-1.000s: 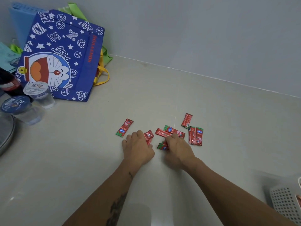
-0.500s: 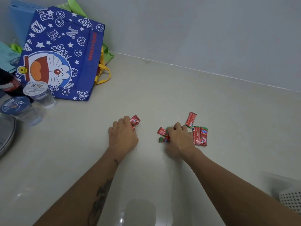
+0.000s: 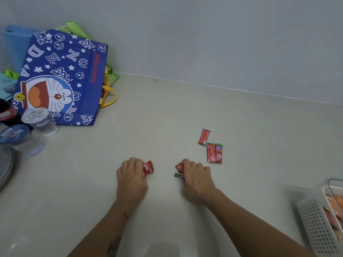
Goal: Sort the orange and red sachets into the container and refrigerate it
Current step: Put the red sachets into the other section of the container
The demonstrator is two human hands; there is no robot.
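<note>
While resting knuckles-up, left hand and right hand grip red sachets.

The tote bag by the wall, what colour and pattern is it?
The tote bag is blue with white stars, letters and a cartoon cat, seen in the head view.

blue cartoon bag, sealed water cups

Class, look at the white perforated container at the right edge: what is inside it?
Inside the white perforated container, orange packets show along its far side. The frame edge cuts off the rest, so their number is unknown.
</note>
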